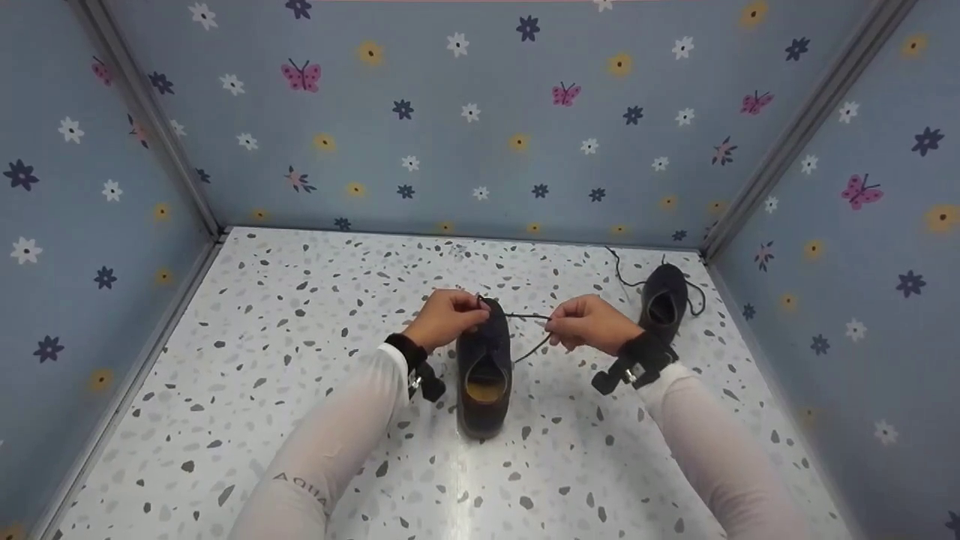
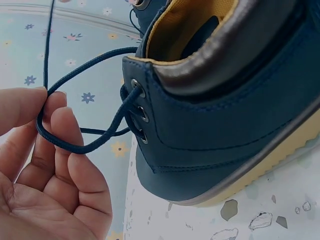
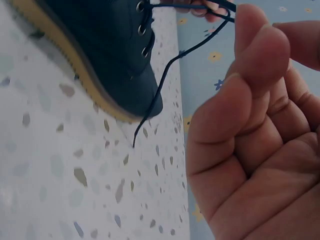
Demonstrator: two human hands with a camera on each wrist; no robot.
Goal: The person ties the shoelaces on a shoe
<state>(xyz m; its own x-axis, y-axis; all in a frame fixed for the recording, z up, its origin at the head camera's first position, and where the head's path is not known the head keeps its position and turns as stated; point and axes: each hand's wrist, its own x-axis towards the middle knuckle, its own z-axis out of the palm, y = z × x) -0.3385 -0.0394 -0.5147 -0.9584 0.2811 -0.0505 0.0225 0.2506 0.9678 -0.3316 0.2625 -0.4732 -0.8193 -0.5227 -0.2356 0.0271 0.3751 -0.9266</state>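
A dark blue lace-up shoe point(image 1: 486, 427) with a yellow lining and pale sole stands on the speckled surface, its toe pointing away from me. Over the toe end, my left hand point(image 1: 448, 319) pinches the dark shoelace point(image 2: 75, 149) between thumb and forefinger. In the left wrist view the lace loops past those fingertips and back to the metal eyelets point(image 2: 141, 112). My right hand point(image 1: 592, 324), to the right of the shoe, pinches the lace between thumb and fingertips. A stretch of lace spans between both hands, and a loose end point(image 3: 159, 95) hangs below the right fingers.
A second dark shoe point(image 1: 664, 296) stands at the back right with its laces spread out. Blue panels point(image 1: 450, 112) printed with flowers and butterflies close off the back and both sides of the white speckled surface point(image 1: 300, 300). Each wrist wears a black camera strap point(image 1: 409, 351).
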